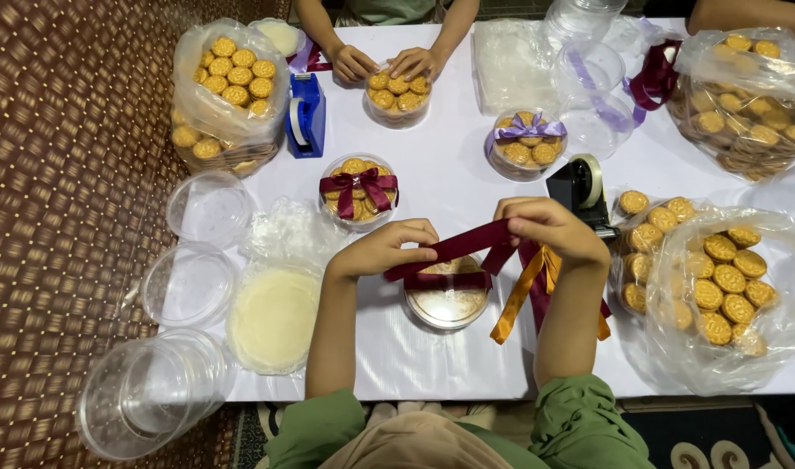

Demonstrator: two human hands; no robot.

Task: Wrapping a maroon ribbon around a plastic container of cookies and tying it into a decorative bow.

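Observation:
My left hand (382, 249) and my right hand (549, 227) both pinch a dark red ribbon (454, 247) stretched between them. The ribbon runs over a round clear tub of cookies (448, 301) with a lid, right below my hands on the white table (432, 356). Loose orange and dark red ribbons (526, 291) trail from under my right hand beside the tub.
A finished tub with a red bow (359, 190) and one with a purple bow (525, 142) stand beyond. Another person's hands (389, 62) rest on a cookie tub (397, 95). Bags of cookies (715, 282), (224, 91), tape dispensers (306, 115), (584, 191) and empty clear lids (189, 282) surround them.

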